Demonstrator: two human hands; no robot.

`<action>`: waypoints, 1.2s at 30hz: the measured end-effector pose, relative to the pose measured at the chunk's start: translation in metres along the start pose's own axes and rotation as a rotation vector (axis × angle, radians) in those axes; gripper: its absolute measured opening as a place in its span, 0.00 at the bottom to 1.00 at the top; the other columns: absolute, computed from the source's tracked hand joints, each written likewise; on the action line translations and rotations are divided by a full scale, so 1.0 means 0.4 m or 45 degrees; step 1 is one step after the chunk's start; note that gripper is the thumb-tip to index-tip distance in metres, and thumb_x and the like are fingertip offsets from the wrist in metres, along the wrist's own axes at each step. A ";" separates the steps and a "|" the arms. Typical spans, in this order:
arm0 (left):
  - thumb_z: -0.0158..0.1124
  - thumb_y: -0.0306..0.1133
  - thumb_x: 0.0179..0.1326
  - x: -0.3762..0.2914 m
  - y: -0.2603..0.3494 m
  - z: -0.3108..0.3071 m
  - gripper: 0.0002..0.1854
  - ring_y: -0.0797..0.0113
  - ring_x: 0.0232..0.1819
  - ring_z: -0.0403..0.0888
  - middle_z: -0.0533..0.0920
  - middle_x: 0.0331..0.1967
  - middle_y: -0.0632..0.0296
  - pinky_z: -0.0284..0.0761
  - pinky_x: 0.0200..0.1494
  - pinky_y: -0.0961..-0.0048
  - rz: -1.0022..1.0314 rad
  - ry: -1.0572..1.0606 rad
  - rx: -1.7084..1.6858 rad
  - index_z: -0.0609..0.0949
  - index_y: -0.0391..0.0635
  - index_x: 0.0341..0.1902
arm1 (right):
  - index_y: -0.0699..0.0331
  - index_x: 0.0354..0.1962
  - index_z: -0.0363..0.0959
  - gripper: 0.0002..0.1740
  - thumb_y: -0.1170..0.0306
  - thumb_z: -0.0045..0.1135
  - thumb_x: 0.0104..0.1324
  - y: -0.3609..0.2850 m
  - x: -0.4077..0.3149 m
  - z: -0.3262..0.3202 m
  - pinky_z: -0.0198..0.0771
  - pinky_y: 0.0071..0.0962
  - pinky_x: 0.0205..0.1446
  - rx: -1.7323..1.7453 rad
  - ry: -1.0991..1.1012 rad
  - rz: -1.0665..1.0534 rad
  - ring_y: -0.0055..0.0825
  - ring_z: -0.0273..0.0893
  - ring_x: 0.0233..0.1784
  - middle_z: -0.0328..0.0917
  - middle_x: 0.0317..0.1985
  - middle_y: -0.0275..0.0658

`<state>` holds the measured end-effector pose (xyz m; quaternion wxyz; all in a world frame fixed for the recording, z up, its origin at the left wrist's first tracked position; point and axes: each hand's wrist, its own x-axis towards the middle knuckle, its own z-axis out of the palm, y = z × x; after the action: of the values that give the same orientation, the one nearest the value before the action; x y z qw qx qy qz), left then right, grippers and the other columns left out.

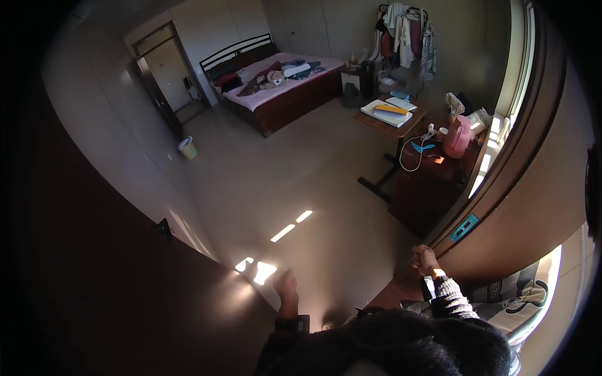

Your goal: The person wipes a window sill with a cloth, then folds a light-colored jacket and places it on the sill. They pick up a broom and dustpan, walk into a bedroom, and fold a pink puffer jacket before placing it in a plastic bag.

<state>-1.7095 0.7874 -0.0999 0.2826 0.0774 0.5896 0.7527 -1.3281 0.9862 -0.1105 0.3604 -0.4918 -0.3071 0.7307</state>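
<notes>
My left hand (285,284) is raised near the edge of the dark door (202,301) at the left, its fingers curled; whether it touches the door or holds anything is unclear. Beside the brown door frame (508,211) at the right, my right hand (424,260) is closed in a loose fist. No object shows in it. A metal strike plate (463,228) with a bluish sheen is set in the frame a little above that hand. A black door handle (164,229) sticks out from the door's far edge.
Beyond the doorway are a bed (301,110) with clothes and soft toys, a small table (409,126) with papers, a dark red cabinet (423,192) with a pink jug (457,137), a clothes rack (409,11) and a bin (188,149). Patterned fabric (512,293) lies at lower right.
</notes>
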 end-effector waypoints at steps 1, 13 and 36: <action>0.61 0.23 0.53 0.052 0.017 0.027 0.18 0.80 0.11 0.55 0.62 0.12 0.72 0.49 0.13 0.80 -0.024 -0.038 0.012 0.63 0.51 0.18 | 0.51 0.13 0.54 0.18 0.72 0.48 0.58 -0.025 0.031 0.015 0.44 0.23 0.14 0.076 -0.081 -0.048 0.16 0.42 0.09 0.47 0.09 0.24; 0.45 0.46 0.68 0.779 0.148 0.148 0.22 0.77 0.10 0.51 0.55 0.09 0.72 0.47 0.13 0.78 0.111 0.108 -0.302 0.61 0.56 0.16 | 0.49 0.16 0.53 0.16 0.72 0.47 0.58 -0.246 0.740 0.405 0.44 0.24 0.18 0.308 0.048 0.108 0.16 0.42 0.11 0.44 0.11 0.22; 0.41 0.33 0.69 2.106 0.699 0.235 0.17 0.78 0.13 0.49 0.51 0.11 0.73 0.50 0.14 0.83 0.079 0.257 -1.011 0.58 0.53 0.21 | 0.49 0.16 0.53 0.17 0.68 0.48 0.61 -0.508 1.775 1.254 0.50 0.26 0.16 0.172 0.149 0.015 0.17 0.42 0.08 0.43 0.09 0.22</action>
<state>-2.4587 1.2613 0.0055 0.2083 -0.0944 0.2755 0.9337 -1.9360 1.6392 -0.1362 0.4059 -0.5101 -0.2326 0.7217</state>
